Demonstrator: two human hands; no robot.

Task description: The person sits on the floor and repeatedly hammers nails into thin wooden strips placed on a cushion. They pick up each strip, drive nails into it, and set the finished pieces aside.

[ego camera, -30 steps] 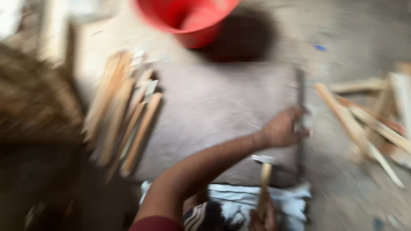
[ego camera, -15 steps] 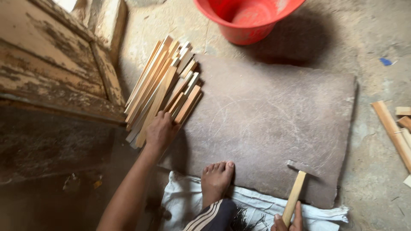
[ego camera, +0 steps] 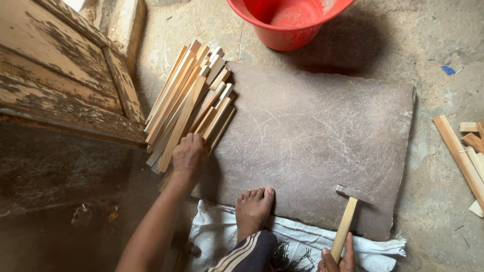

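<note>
Concrete floor: red bucket beyond your left hand, which grips pale wooden slats; your right hand clasps hammer over grey slab.

A stack of thin pale wooden sticks lies fanned along the stone slab's left edge. A wooden-handled hammer rests head-down near its bottom right corner.

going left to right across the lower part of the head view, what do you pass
old wooden door → pile of wooden slats with the left hand on its near end → bare foot at the edge of the grey stone slab → hammer held in the right hand → loose wood strips
</note>
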